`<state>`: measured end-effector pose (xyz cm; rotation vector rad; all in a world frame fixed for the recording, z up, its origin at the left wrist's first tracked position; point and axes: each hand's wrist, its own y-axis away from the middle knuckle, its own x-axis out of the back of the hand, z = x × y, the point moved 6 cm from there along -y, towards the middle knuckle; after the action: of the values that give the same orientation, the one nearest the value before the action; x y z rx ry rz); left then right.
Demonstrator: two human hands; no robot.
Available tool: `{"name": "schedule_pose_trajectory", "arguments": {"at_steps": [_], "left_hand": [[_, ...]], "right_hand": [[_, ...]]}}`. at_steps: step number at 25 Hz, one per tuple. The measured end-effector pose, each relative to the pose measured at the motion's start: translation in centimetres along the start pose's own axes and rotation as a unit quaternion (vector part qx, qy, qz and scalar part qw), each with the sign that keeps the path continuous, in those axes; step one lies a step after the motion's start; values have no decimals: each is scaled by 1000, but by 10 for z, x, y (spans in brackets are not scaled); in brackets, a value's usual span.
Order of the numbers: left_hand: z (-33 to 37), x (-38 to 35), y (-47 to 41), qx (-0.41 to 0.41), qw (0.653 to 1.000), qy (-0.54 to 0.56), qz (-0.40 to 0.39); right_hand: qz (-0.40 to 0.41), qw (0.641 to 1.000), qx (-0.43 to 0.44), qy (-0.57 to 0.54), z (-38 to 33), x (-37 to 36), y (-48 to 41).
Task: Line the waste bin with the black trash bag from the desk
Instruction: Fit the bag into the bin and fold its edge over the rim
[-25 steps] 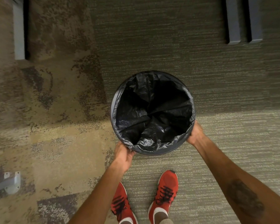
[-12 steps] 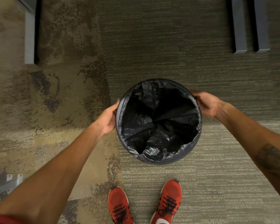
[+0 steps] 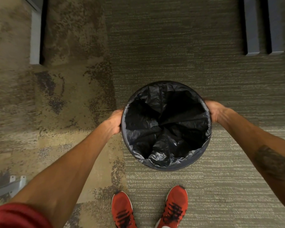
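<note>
Bin (image 3: 171,167) is being gripped at rim by left hand (image 3: 114,121) & right hand (image 3: 215,111), fingers curled over the edge. Black bag (image 3: 164,129) is being held inside bin, on carpet (image 3: 171,55), w/ red shoes (image 3: 174,206) near.

Round waste bin (image 3: 168,167) sits upright on the carpet, crinkly black trash bag (image 3: 164,129) inside, edge folded over its rim.

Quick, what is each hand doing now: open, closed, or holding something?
Left hand: closed on the left rim of the waste bin, over the black trash bag.
Right hand: on the right rim, blurred; its grip cannot be told.
</note>
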<state>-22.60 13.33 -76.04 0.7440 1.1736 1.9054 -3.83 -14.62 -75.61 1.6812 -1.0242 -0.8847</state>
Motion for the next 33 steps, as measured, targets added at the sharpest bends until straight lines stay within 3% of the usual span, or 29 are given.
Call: {"name": "schedule_pose_trajectory", "arguments": {"at_steps": [2, 4, 5, 6, 7, 8, 10, 12, 14, 17, 20, 25, 29, 31, 33], "left_hand": [[0, 0, 2, 12, 1000, 20, -5], [2, 4, 11, 11, 997, 71, 39], [1, 9, 17, -16, 992, 75, 97], [4, 17, 28, -71, 980, 27, 183], [8, 23, 46, -154, 947, -59, 275], [12, 20, 69, -251, 898, -146, 329], [6, -7, 107, -407, 814, -275, 309], [-18, -36, 127, -477, 764, -380, 210], [-48, -54, 137, -497, 704, -494, 120], [-87, -62, 136, -428, 628, -650, 24], [-95, -57, 135, -415, 605, -680, 12], [-61, -76, 132, -437, 616, -653, 52], [-57, -86, 109, -307, 617, -723, -48], [-64, -81, 110, -264, 604, -744, -108], [-70, -76, 121, -276, 630, -714, -131]], "right_hand": [[13, 1000, 4, -24, 0, -4, 9], [127, 986, 105, 6, -8, 9, 13], [228, 952, 194, 71, -15, 22, 23], [329, 887, 286, 154, -22, 30, 41], [384, 810, 378, 233, -26, 26, 63], [389, 739, 460, 302, -25, 13, 83], [315, 634, 569, 417, -9, -24, 110], [205, 575, 584, 535, 24, -55, 117], [112, 515, 547, 650, 61, -66, 116], [47, 443, 455, 771, 106, -41, 109], [96, 422, 438, 788, 112, -21, 110], [181, 420, 477, 750, 74, -50, 103], [240, 487, 391, 744, 32, -49, 79], [224, 517, 396, 725, 23, -42, 78], [215, 558, 439, 671, 25, -37, 93]]}}
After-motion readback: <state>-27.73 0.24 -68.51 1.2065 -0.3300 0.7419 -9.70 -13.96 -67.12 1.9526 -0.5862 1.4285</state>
